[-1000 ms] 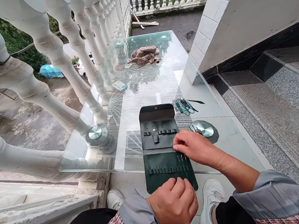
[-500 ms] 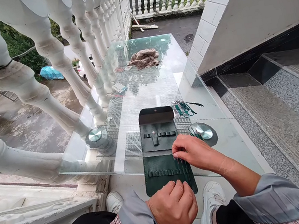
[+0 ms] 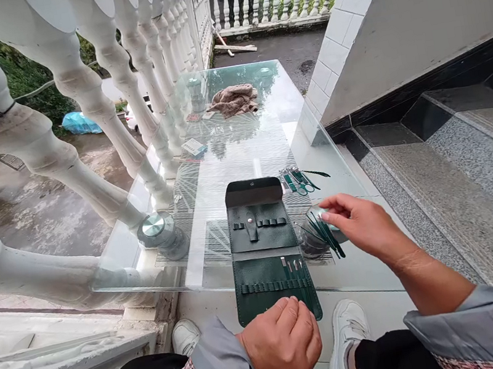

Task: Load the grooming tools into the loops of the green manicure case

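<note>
A dark green manicure case lies unfolded at the near edge of the glass table, its lower panel overhanging. Several slim metal-tipped tools stand in the elastic loops at that panel's right side; loops to the left hold nothing. My left hand is closed at the bottom edge of the case, its fingertips hidden underneath. My right hand is beside a loose bunch of green-handled tools, thumb and forefinger slightly apart at their upper ends. Nail clippers and small scissors lie farther back.
The glass table carries a crumpled brown cloth and a small flat box. A white balustrade runs along the left. Stone steps rise at the right.
My right hand has left the case and moved right to the loose tools, its fingers parting. The tool tips in the loops now show uncovered. My left hand stays at the bottom edge.
</note>
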{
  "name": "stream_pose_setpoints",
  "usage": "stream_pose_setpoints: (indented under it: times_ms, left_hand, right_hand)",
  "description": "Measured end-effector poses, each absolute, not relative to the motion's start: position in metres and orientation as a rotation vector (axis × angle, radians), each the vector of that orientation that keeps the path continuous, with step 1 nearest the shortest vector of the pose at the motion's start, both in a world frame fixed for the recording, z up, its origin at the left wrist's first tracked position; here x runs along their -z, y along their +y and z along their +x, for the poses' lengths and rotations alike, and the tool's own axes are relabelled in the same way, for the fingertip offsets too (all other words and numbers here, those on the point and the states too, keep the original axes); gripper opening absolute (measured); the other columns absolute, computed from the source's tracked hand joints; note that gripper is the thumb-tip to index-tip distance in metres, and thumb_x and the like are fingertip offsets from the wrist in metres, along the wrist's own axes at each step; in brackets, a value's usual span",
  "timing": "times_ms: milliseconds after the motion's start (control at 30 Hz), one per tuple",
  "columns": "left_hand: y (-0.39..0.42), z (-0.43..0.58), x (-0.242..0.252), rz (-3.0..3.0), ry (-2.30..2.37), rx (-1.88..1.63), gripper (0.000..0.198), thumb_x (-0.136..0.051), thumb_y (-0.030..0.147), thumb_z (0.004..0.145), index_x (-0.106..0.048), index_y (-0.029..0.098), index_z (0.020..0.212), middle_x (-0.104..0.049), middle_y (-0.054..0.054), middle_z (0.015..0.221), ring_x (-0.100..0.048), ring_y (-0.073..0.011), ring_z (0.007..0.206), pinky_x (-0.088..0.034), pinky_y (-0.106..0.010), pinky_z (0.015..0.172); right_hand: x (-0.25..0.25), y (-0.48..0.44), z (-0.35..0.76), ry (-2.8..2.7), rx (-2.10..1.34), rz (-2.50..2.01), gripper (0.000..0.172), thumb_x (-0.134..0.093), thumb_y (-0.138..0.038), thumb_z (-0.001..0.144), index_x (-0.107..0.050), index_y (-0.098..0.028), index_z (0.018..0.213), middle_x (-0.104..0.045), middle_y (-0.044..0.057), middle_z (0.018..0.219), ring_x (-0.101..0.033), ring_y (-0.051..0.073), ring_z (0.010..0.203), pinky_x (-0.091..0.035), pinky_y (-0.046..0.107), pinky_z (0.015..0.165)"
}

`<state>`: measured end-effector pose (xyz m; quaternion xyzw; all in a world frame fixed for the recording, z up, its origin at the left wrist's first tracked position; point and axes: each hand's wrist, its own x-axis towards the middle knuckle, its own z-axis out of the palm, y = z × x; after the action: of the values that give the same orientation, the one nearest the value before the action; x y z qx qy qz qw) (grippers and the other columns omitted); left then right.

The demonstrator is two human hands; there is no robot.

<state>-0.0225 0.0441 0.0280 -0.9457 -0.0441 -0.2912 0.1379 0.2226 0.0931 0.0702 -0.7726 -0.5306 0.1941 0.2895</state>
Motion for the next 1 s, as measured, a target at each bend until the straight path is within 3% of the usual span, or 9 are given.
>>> stream_pose_setpoints:
  times_ms: [200, 367, 533, 767, 900, 1000]
  left_hand:
    - [0.045, -0.022, -0.029, -2.746, -0.124, 0.828, 0.023, -0.047, 0.015, 0.085, -0.066, 0.004, 0.092, -0.068, -0.015, 0.091, -0.065, -0.0236, 0.085, -0.054, -0.036, 0.077]
    - [0.045, -0.021, -0.032, -2.767, -0.029, 0.822, 0.023, -0.047, 0.016, 0.085, -0.067, 0.005, 0.090, -0.067, -0.015, 0.091, -0.064, -0.0225, 0.082, -0.053, -0.035, 0.072]
    - [0.041, -0.022, -0.029, -2.797, 0.252, 0.896, 0.020, -0.048, 0.019, 0.085, -0.066, 0.010, 0.081, -0.066, -0.012, 0.086, -0.062, -0.0184, 0.072, -0.049, -0.029, 0.056]
    - [0.036, -0.026, -0.024, -2.856, 0.295, 0.775, 0.015, -0.053, 0.022, 0.082, -0.064, 0.011, 0.080, -0.065, -0.012, 0.086, -0.061, -0.0182, 0.070, -0.047, -0.027, 0.051]
    - [0.041, -0.027, -0.031, -2.820, 0.232, 0.789, 0.019, -0.050, 0.020, 0.084, -0.066, 0.010, 0.083, -0.066, -0.013, 0.087, -0.063, -0.0187, 0.073, -0.050, -0.029, 0.055]
    - [0.044, -0.028, -0.032, -2.769, 0.050, 0.776, 0.023, -0.047, 0.019, 0.085, -0.066, 0.006, 0.090, -0.067, -0.016, 0.095, -0.065, -0.0238, 0.086, -0.054, -0.035, 0.070]
  right_hand:
    - [-0.060, 0.091, 0.233, -1.515, -0.481, -2.189, 0.014, -0.053, -0.032, 0.072, -0.063, -0.023, 0.078, -0.066, 0.000, 0.073, -0.057, 0.016, 0.067, -0.039, 0.028, 0.062]
    - [-0.054, 0.093, 0.208, -1.902, -0.339, -2.189, 0.010, -0.055, -0.029, 0.077, -0.059, -0.021, 0.073, -0.060, 0.001, 0.080, -0.054, 0.017, 0.079, -0.036, 0.027, 0.065]
    - [-0.057, 0.097, 0.195, -2.085, -0.145, -2.303, 0.015, -0.049, -0.024, 0.084, -0.058, -0.020, 0.074, -0.058, 0.004, 0.083, -0.053, 0.019, 0.085, -0.034, 0.028, 0.064]
    - [-0.066, 0.093, 0.179, -2.250, 0.056, -2.414, 0.020, -0.041, -0.010, 0.085, -0.060, -0.015, 0.080, -0.058, 0.010, 0.090, -0.053, 0.023, 0.087, -0.032, 0.029, 0.059]
    - [-0.070, 0.092, 0.174, -2.281, 0.030, -2.462, 0.021, -0.041, -0.007, 0.083, -0.061, -0.013, 0.081, -0.058, 0.013, 0.091, -0.053, 0.024, 0.086, -0.031, 0.029, 0.056]
    - [-0.070, 0.093, 0.177, -2.271, -0.022, -2.449, 0.016, -0.045, -0.013, 0.083, -0.061, -0.013, 0.082, -0.058, 0.012, 0.090, -0.053, 0.023, 0.086, -0.034, 0.030, 0.059]
